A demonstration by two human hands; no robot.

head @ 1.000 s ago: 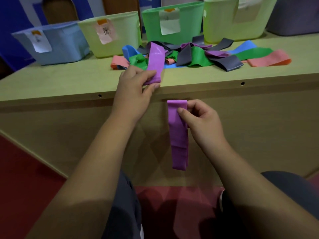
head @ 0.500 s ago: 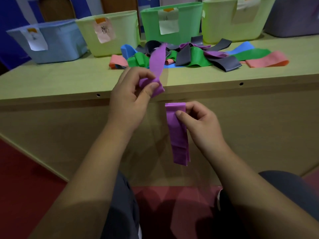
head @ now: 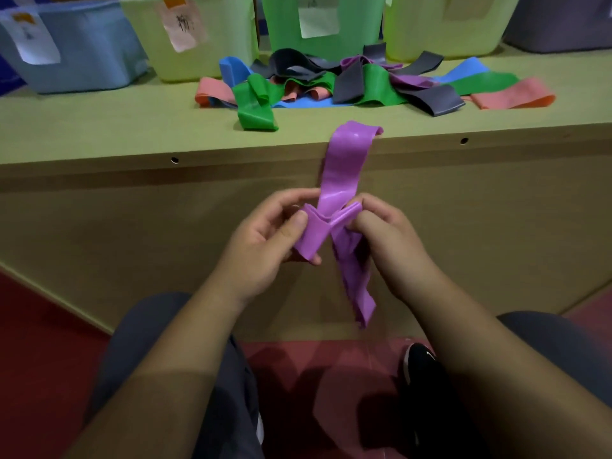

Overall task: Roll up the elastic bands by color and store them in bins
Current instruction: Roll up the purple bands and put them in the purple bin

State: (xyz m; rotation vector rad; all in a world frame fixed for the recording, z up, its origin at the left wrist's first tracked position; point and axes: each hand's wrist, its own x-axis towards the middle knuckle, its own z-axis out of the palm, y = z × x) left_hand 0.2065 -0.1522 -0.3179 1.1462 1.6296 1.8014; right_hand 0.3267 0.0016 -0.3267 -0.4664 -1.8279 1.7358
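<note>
Tabletop [head: 99, 127] behind, left hand [head: 261, 246] and right hand [head: 390, 246] pinching purple bands [head: 344, 167] (lengthwise vertical)

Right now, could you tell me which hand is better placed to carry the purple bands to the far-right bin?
The right hand, probably: it pinches the purple bands, and that bin stands on its side. The left hand would have to cross over.
</note>
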